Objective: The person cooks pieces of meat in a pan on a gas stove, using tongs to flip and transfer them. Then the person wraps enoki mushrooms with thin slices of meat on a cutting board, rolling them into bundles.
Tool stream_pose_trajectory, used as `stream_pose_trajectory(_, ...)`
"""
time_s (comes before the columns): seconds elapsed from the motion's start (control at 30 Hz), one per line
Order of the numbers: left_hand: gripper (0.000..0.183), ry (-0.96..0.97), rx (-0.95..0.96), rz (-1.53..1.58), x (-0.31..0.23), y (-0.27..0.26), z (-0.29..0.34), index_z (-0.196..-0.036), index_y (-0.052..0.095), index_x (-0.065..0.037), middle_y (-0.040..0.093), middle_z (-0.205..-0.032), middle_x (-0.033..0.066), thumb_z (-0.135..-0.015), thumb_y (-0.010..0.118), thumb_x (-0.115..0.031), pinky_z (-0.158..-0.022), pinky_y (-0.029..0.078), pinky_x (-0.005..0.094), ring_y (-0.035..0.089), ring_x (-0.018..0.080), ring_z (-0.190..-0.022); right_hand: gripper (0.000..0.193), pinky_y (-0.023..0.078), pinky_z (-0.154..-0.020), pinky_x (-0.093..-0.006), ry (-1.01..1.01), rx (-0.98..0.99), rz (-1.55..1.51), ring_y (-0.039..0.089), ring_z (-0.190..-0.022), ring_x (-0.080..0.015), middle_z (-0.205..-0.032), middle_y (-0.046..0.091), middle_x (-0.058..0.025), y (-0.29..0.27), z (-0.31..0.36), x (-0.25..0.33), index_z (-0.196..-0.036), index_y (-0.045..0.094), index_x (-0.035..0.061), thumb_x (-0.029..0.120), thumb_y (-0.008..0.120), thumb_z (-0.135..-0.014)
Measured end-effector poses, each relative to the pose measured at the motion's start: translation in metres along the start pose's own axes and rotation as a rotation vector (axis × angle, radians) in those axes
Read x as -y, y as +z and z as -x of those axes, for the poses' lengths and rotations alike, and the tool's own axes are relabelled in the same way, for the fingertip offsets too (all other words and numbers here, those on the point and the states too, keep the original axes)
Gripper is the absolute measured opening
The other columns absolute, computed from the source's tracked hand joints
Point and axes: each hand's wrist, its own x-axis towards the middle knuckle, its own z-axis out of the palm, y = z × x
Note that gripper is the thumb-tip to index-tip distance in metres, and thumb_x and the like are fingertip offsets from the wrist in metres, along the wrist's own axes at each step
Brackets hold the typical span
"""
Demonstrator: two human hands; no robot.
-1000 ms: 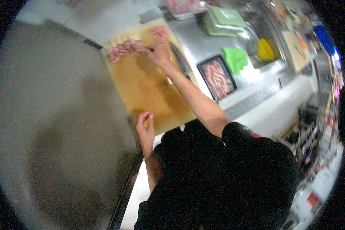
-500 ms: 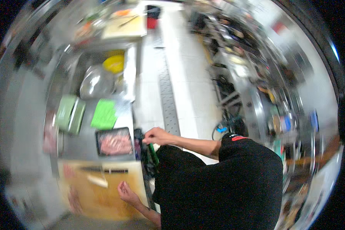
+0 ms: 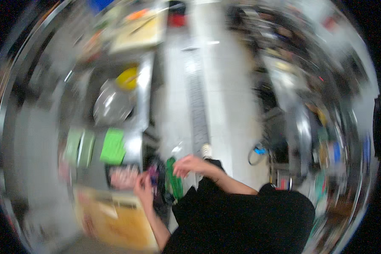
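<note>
My left hand (image 3: 144,188) is raised at the counter's edge, fingertips up and a little apart, with nothing visible between them. It overlaps the right side of a black tray of pale pink raw meat (image 3: 122,176). My right hand (image 3: 190,165) hangs over the aisle side, fingers bent downward; motion blur hides whether it pinches anything. Just below and left of it is a green, glossy item (image 3: 173,182), its kind unclear. Between the hands, a dark bag-like bundle with a purple part (image 3: 153,174) sits beside the counter.
Nearest on the counter lies a yellowed cutting board (image 3: 118,224) with a pale piece and a dark knife-like strip. Farther along are a bright green cloth (image 3: 113,146), pale green boxes (image 3: 86,148), a clear bowl (image 3: 112,103) and a yellow bowl (image 3: 127,78). A floor drain (image 3: 197,97) runs along the aisle.
My left hand has moved from above the cutting board up to the meat tray's edge. My right hand has shifted right, away from the counter. The view has swung, and more of the green item shows.
</note>
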Motion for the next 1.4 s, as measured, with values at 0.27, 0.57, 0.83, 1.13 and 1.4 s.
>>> stream_pose_trajectory(0.27, 0.028, 0.028, -0.338, -0.323, -0.037, 0.081, -0.119, -0.106, 0.065, -0.001, 0.069, -0.102, 0.0167, -0.086, 0.073, -0.019, -0.085, 0.052, 0.0431, 0.066, 0.0352, -0.095, 0.04, 0.054, -0.076, -0.0285, 0.248, -0.386, 0.376, 0.068, -0.093, -0.0165, -0.116, 0.067, -0.0051, -0.257, 0.026, 0.017, -0.135, 0.061, 0.0093, 0.025, 0.064, -0.098)
stream_pose_trajectory(0.57, 0.032, -0.124, -0.563, -0.463, -0.028, 0.103, -0.154, -0.118, 0.065, -0.001, 0.068, -0.115, 0.0191, -0.089, 0.068, -0.015, -0.095, 0.05, 0.0449, 0.064, 0.0356, -0.108, 0.037, 0.052, -0.067, -0.0272, 0.212, -0.625, 0.433, 0.065, -0.085, -0.0156, -0.106, 0.068, -0.0068, -0.481, 0.029, 0.088, -0.125, 0.062, 0.0031, 0.029, 0.063, -0.099)
stream_pose_trajectory(0.83, 0.023, 0.004, -0.151, -0.15, -0.058, 0.262, -0.269, -0.111, 0.066, -0.001, 0.07, -0.101, 0.014, -0.09, 0.067, -0.009, -0.084, 0.053, 0.0367, 0.068, 0.0263, -0.092, 0.039, 0.055, -0.085, -0.0385, -0.08, -0.442, 0.828, 0.07, -0.096, -0.0275, -0.112, 0.071, -0.0165, -0.381, -0.16, 0.237, -0.122, 0.067, 0.0046, 0.031, 0.069, -0.094)
stream_pose_trajectory(1.13, 0.048, 0.783, 0.193, -0.394, -0.269, 0.454, -0.688, -0.127, 0.057, 0.0, 0.06, -0.123, 0.0238, -0.084, 0.073, -0.014, -0.102, 0.043, 0.0471, 0.055, 0.042, -0.116, 0.049, 0.051, -0.095, -0.0416, 0.106, -0.691, 1.001, 0.065, -0.111, -0.0346, -0.123, 0.067, -0.0188, -0.445, -0.16, 0.238, -0.129, 0.065, 0.0095, 0.042, 0.066, -0.093)
stream_pose_trajectory(1.4, 0.04, 0.757, -0.14, -0.977, -0.27, 0.561, -0.992, -0.121, 0.055, -0.002, 0.066, -0.105, 0.0189, -0.082, 0.063, -0.004, -0.083, 0.052, 0.0504, 0.064, 0.0384, -0.098, 0.042, 0.052, -0.094, -0.0411, 0.237, -1.379, 0.439, 0.071, -0.093, -0.0275, -0.111, 0.071, -0.0137, -0.524, -0.091, 0.282, -0.119, 0.07, 0.011, 0.039, 0.072, -0.087)
